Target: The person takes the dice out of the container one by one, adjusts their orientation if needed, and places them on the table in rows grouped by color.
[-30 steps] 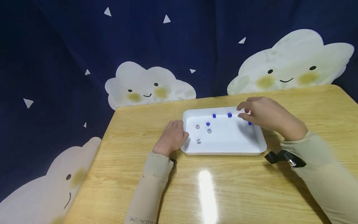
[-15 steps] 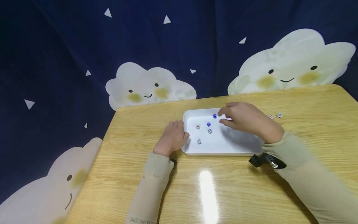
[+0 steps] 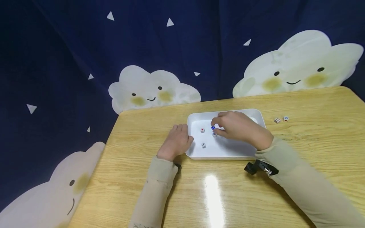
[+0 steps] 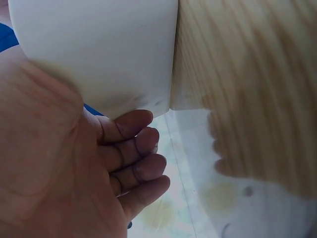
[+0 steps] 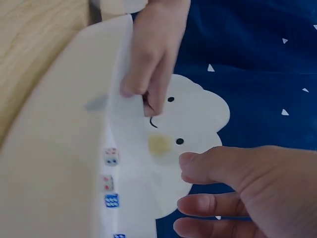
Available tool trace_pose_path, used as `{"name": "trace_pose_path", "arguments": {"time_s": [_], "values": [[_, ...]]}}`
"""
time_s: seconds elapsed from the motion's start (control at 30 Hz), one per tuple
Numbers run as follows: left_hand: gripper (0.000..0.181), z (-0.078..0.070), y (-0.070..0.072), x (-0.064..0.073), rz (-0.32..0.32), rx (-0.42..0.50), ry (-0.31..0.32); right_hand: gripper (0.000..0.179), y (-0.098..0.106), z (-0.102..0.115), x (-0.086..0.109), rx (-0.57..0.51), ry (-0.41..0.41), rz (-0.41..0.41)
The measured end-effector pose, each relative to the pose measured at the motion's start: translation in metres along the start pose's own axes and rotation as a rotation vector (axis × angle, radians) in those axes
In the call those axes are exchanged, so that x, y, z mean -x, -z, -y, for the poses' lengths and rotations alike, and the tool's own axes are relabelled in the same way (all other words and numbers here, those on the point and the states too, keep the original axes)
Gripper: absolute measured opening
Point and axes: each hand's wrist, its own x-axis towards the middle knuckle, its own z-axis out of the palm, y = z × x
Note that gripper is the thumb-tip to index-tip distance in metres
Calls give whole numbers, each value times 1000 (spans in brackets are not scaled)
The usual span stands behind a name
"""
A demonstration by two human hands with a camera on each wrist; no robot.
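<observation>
My left hand grips the left end of a shallow white tray, thumb over the rim. In the left wrist view its curled fingers lie at the tray's outer wall. Over the tray, my right hand has thumb and fingers apart on either side of a blue die. In the right wrist view nothing shows between those fingers. A white die lies just under the right thumb. Another white die with a red dot and a third white die lie farther left. The right hand hides part of the tray.
Two white dice lie on the wooden table, right of the tray. A dark blue curtain with clouds hangs behind the table's back edge. Black straps with a small box sit on the right wrist.
My right hand has moved left across the tray to the blue die. Blue dice at the back and right are now out of sight. The left hand stays on the rim.
</observation>
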Motion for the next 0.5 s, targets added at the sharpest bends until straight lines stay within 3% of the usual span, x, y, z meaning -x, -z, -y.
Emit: {"name": "trace_pose_path", "arguments": {"time_s": [0.5], "values": [[30, 0, 0, 1, -24, -22, -33, 25, -31, 10, -4, 20, 47, -15]]}}
